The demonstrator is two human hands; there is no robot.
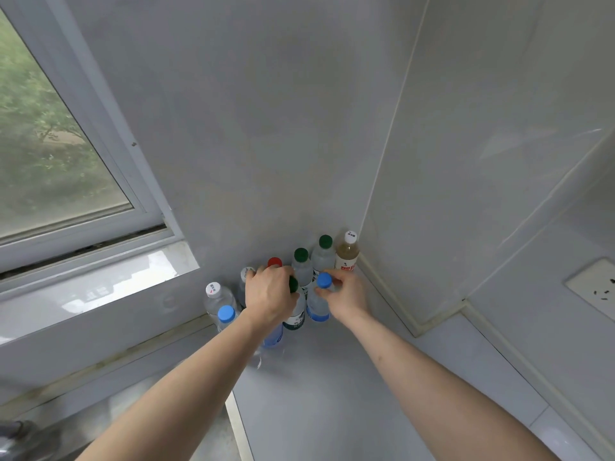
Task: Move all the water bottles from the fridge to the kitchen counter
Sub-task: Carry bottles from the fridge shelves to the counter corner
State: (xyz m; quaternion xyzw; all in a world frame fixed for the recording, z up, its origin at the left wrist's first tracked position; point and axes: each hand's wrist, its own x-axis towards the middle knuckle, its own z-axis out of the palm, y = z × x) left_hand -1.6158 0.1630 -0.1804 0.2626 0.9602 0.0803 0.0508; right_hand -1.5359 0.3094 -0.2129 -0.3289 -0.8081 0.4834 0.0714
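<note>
Left hand (269,296) hiding green-capped bottle (294,314) (label half-seen), right hand (346,297) gripping blue-capped bottle (319,302) — fingers obscured

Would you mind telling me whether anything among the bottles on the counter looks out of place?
One bottle at the back right corner holds brownish liquid, unlike the clear ones; all stand upright, nothing spilled.

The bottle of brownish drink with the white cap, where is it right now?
In the head view, the brownish drink bottle with the white cap stands in the counter's back corner, rightmost of the row, against the right wall and beside a green-capped clear bottle.
</note>
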